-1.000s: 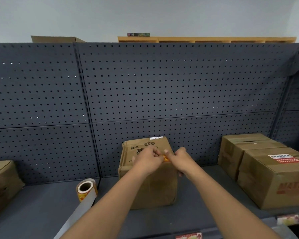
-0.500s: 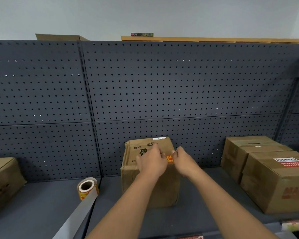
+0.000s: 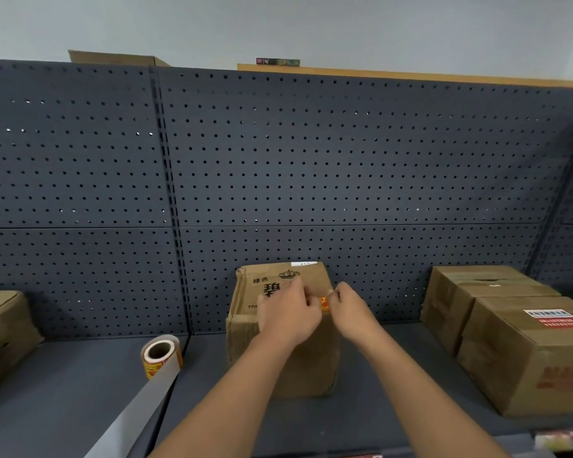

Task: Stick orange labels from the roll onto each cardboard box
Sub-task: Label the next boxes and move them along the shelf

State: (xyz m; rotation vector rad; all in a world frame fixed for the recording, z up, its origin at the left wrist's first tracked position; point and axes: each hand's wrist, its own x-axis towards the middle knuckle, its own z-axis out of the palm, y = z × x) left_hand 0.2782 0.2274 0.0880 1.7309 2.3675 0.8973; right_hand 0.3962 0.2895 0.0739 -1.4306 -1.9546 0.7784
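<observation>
Both hands are meeting on an orange label at the front of the middle box: the left hand and right hand are each pinching it with curled fingers, one at either edge. The box is sitting on the shelf against the pegboard. The roll is lying to its left, its grey liner trailing forward. More boxes are standing at right.
</observation>
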